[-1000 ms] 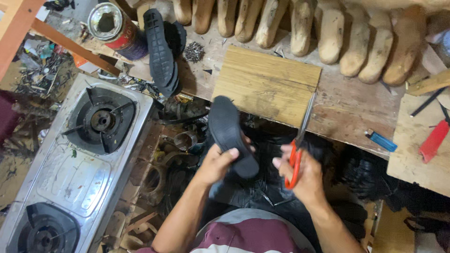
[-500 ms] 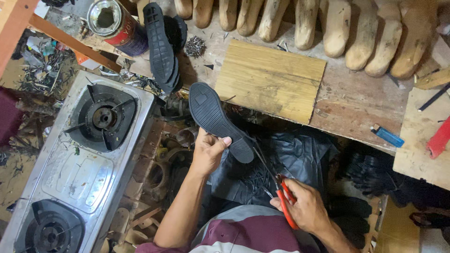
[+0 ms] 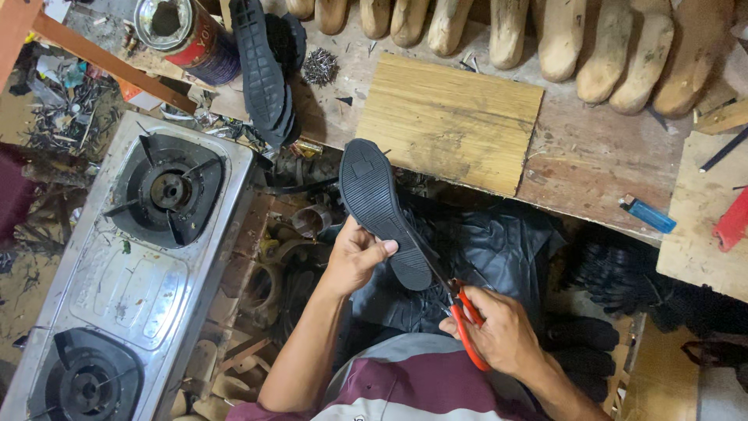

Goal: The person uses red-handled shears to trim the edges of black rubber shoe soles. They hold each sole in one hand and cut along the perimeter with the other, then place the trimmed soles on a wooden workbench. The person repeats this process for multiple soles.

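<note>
My left hand (image 3: 357,257) grips a black rubber shoe sole (image 3: 376,203) by its lower edge, tread side up, the toe pointing toward the wooden workbench (image 3: 580,168). My right hand (image 3: 499,331) holds red-handled scissors (image 3: 460,312) whose blades reach up to the sole's right edge near the heel. Both hands hang over a black plastic sheet (image 3: 487,249) in front of my lap.
A two-burner gas stove (image 3: 132,257) sits at left. On the bench lie a pale wooden board (image 3: 452,121), a stack of black soles (image 3: 261,66), a tin can (image 3: 175,31), a pile of nails (image 3: 319,66), a blue lighter (image 3: 648,214) and a row of wooden shoe lasts (image 3: 545,35).
The sole has swung from pointing down to lying flat with its tread up. My right hand dropped from beside the board to below the sole, bringing the scissors to its edge.
</note>
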Demonstrator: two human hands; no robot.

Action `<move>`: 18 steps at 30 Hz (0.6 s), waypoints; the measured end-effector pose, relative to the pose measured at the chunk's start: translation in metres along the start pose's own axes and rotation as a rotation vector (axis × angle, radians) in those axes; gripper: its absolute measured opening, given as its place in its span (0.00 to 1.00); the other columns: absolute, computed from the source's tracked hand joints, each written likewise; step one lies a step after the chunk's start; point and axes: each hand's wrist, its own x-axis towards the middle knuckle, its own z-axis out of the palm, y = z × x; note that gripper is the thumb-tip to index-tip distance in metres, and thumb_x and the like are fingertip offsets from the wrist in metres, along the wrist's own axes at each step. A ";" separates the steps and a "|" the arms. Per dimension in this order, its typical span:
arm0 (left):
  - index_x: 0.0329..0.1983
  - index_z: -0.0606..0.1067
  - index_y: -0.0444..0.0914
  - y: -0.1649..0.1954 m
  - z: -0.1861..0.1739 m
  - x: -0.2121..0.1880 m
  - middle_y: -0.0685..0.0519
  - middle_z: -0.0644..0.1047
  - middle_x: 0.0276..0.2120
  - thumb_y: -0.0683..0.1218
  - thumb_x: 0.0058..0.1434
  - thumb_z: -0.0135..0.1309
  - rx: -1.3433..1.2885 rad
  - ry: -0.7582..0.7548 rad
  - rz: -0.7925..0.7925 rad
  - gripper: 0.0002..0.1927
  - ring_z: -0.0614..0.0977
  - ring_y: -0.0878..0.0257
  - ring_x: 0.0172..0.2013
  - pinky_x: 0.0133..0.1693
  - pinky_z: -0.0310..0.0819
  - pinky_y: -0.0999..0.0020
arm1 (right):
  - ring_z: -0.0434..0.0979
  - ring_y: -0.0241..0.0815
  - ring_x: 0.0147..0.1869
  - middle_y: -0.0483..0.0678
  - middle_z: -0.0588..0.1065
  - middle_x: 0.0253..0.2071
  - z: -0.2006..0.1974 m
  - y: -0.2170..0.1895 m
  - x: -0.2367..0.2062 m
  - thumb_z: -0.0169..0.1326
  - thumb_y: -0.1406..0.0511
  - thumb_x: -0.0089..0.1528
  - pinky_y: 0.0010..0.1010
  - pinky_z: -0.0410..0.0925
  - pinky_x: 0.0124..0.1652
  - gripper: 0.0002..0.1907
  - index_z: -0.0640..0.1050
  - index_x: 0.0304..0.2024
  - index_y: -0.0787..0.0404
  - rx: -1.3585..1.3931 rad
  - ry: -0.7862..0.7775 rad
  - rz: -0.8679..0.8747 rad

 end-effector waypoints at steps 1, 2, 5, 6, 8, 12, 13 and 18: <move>0.67 0.65 0.36 0.001 0.000 0.000 0.50 0.77 0.54 0.28 0.59 0.54 -0.014 -0.012 0.004 0.32 0.79 0.62 0.52 0.52 0.74 0.66 | 0.80 0.35 0.20 0.46 0.79 0.20 0.000 0.001 0.000 0.64 0.62 0.56 0.30 0.70 0.23 0.12 0.76 0.31 0.64 0.013 -0.009 0.019; 0.66 0.65 0.36 0.001 0.001 0.000 0.50 0.77 0.54 0.28 0.59 0.54 -0.030 -0.024 0.008 0.32 0.80 0.62 0.53 0.55 0.75 0.66 | 0.81 0.35 0.21 0.46 0.79 0.20 0.000 0.002 0.000 0.65 0.61 0.56 0.30 0.71 0.22 0.14 0.76 0.30 0.64 0.026 -0.017 0.040; 0.67 0.64 0.34 0.003 0.002 0.001 0.49 0.77 0.54 0.27 0.59 0.54 -0.037 -0.024 0.003 0.32 0.79 0.60 0.53 0.54 0.74 0.64 | 0.82 0.34 0.21 0.45 0.81 0.20 0.001 0.008 -0.001 0.65 0.61 0.55 0.29 0.72 0.23 0.13 0.77 0.30 0.63 0.039 -0.043 0.067; 0.67 0.65 0.35 0.004 0.002 0.000 0.49 0.77 0.54 0.28 0.59 0.54 -0.045 -0.028 -0.001 0.32 0.79 0.60 0.53 0.54 0.74 0.64 | 0.80 0.34 0.21 0.46 0.79 0.20 0.001 0.010 -0.001 0.67 0.61 0.54 0.29 0.71 0.23 0.14 0.77 0.29 0.64 0.006 -0.025 0.044; 0.66 0.66 0.36 0.006 0.001 -0.001 0.49 0.77 0.54 0.28 0.59 0.55 -0.060 -0.035 -0.014 0.31 0.79 0.60 0.53 0.54 0.74 0.63 | 0.77 0.35 0.19 0.48 0.77 0.18 0.002 0.015 -0.002 0.70 0.61 0.52 0.30 0.69 0.22 0.17 0.76 0.28 0.65 -0.059 0.013 -0.001; 0.61 0.72 0.30 0.013 -0.006 0.002 0.45 0.79 0.52 0.37 0.65 0.53 -0.266 -0.031 -0.135 0.20 0.81 0.58 0.50 0.53 0.77 0.62 | 0.78 0.31 0.21 0.47 0.78 0.19 0.004 0.020 -0.003 0.69 0.62 0.52 0.27 0.70 0.22 0.16 0.76 0.29 0.65 0.036 -0.001 -0.032; 0.60 0.72 0.30 0.013 -0.006 0.005 0.47 0.79 0.51 0.36 0.64 0.54 -0.218 -0.009 -0.134 0.20 0.82 0.59 0.50 0.53 0.77 0.63 | 0.80 0.30 0.22 0.46 0.79 0.20 0.003 0.020 -0.003 0.68 0.62 0.53 0.26 0.71 0.22 0.15 0.77 0.30 0.65 0.074 -0.020 -0.002; 0.60 0.73 0.33 0.008 -0.007 0.007 0.50 0.79 0.45 0.35 0.63 0.59 0.084 0.038 -0.008 0.21 0.80 0.65 0.39 0.39 0.76 0.70 | 0.76 0.32 0.20 0.48 0.77 0.19 0.001 0.017 -0.002 0.68 0.64 0.53 0.29 0.69 0.22 0.14 0.78 0.32 0.65 0.000 -0.035 0.076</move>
